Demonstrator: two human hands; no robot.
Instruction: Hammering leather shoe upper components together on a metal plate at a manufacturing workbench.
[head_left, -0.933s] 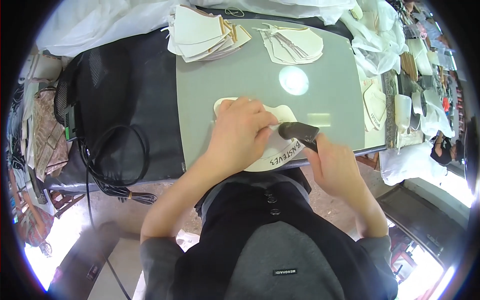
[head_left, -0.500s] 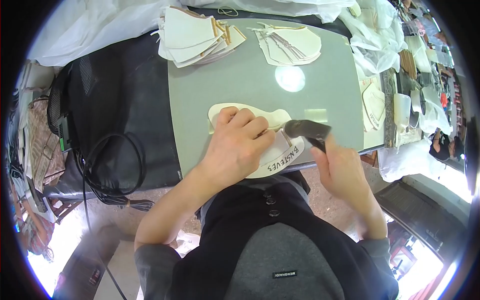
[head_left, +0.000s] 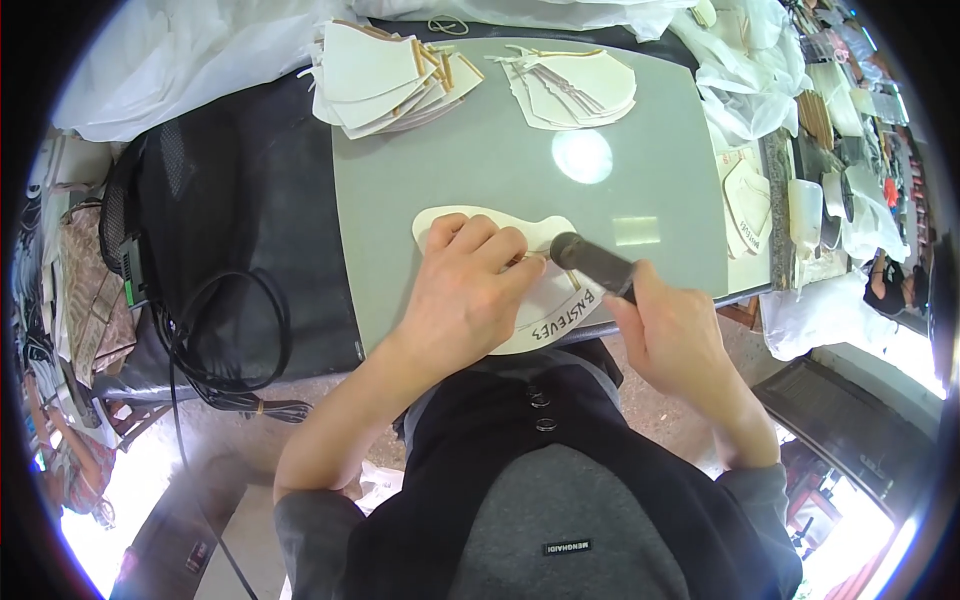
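On the grey board (head_left: pixel 480 170) lies a cream, curved flat pattern board (head_left: pixel 432 225), rounded at its left end and narrowing to the right, with a white lower part (head_left: pixel 535 335) that bears handwriting. My left hand (head_left: pixel 465 285) rests on it, fingers curled and pressed together against a pale shoe-upper piece, mostly hidden beneath them. In my right hand (head_left: pixel 675 330) is a hammer (head_left: pixel 600 268) with a dark, round-faced head. The hammer's head is over the pattern board's right part, just beside my left fingertips; whether it touches cannot be told.
Two piles of white cut pieces, one left (head_left: pixel 368 75) and one right (head_left: pixel 590 80), lie at the board's far side. Clear plastic sheeting (head_left: pixel 190 65) covers the back edge. A black cable (head_left: pixel 287 325) coils at left. More pattern boards (head_left: pixel 745 205) and a translucent bottle (head_left: pixel 804 210) stand right.
The hammer's head has moved slightly left, toward my left fingertips, and my right hand has shifted with it. My left hand stays almost in place on the piece.
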